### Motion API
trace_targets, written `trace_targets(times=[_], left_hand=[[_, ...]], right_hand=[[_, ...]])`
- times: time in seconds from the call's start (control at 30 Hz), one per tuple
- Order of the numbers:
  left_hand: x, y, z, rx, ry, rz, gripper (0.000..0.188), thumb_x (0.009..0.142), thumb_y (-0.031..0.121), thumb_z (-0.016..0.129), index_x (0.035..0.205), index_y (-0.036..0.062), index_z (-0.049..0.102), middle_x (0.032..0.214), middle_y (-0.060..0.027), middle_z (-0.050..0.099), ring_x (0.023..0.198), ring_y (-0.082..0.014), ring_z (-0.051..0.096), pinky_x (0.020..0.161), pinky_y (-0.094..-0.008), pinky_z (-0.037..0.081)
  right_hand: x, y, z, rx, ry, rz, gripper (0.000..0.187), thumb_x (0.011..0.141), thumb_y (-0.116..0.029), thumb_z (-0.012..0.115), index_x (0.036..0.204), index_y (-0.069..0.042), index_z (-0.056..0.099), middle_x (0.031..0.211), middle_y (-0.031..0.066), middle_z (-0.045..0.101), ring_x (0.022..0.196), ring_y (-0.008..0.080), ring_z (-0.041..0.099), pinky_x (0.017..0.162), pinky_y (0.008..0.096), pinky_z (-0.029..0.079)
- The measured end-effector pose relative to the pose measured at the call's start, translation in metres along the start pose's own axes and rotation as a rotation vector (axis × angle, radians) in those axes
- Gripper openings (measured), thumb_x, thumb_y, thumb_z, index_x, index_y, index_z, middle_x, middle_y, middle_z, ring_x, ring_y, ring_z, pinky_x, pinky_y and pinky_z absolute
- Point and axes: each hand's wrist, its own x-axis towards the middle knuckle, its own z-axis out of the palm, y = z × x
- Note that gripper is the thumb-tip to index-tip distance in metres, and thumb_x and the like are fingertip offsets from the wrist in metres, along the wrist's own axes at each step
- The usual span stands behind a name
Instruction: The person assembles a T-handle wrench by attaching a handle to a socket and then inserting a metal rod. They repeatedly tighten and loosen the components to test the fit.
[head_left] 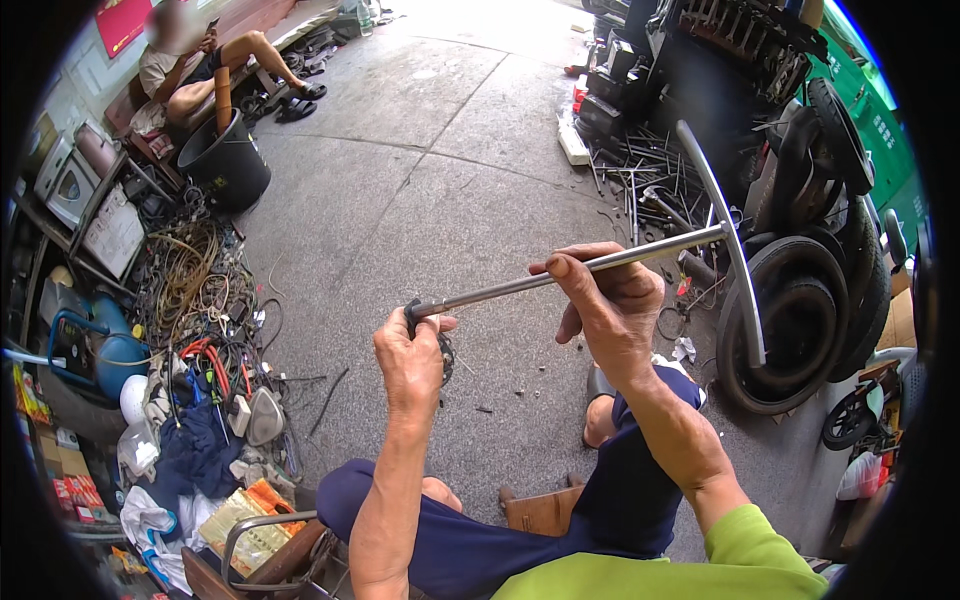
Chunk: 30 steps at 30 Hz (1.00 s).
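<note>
Held up in front of me is a T-shaped metal bar: a straight silver tube (490, 294) with a curved crossbar (745, 280) at its right end. The fingers of my left hand (408, 368) are closed around the tube's left end, where a small black piece (411, 313) shows. Farther along, my right hand (622, 315) grips the tube with the thumb on the near side and the fingers beyond it. The crossbar sticks out past my right hand, touching neither hand. Some of the left fingertips are hidden.
Tyres (790, 320) lean at the right beside loose metal rods and tools (650, 195). Tangled cables (185, 270), a blue tank (118, 345) and cloths crowd the left. A black bucket (228, 170) stands near a seated person (190, 75). A small wooden stool (542, 512) is between my legs.
</note>
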Motion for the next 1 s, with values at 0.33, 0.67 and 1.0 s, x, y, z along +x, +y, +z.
trace_targets(times=[0.33, 0.67, 1.0], left_hand=[[0.004, -0.009, -0.003, -0.197, -0.047, -0.155, 0.013, 0.086, 0.009, 0.057, 0.090, -0.0028, 0.062, 0.077, -0.0168, 0.069, 0.057, -0.0115, 0.057, 0.052, -0.0242, 0.044], [-0.003, -0.009, 0.008, -0.206, -0.164, -0.304, 0.010, 0.087, 0.007, 0.055, 0.089, -0.0001, 0.061, 0.072, -0.0105, 0.067, 0.055, -0.0090, 0.053, 0.050, -0.0245, 0.041], [-0.012, -0.027, 0.025, -0.278, -0.369, -0.546, 0.012, 0.087, 0.010, 0.061, 0.093, -0.0011, 0.060, 0.074, -0.0152, 0.068, 0.054, -0.0152, 0.061, 0.049, -0.0260, 0.048]], right_hand=[[-0.003, -0.001, 0.002, -0.062, -0.187, 0.026, 0.043, 0.093, -0.015, 0.062, 0.128, 0.004, 0.044, 0.111, 0.0181, 0.065, 0.072, 0.0145, 0.069, 0.055, 0.0231, 0.055], [-0.003, 0.000, -0.009, -0.239, -0.180, -0.051, 0.022, 0.091, -0.010, 0.063, 0.106, 0.006, 0.058, 0.087, 0.0160, 0.071, 0.051, 0.0096, 0.064, 0.038, 0.0200, 0.049], [0.000, -0.005, -0.014, -0.390, -0.084, -0.207, 0.022, 0.085, -0.017, 0.072, 0.095, 0.001, 0.066, 0.070, 0.0080, 0.069, 0.059, 0.0094, 0.066, 0.048, 0.0236, 0.051]])
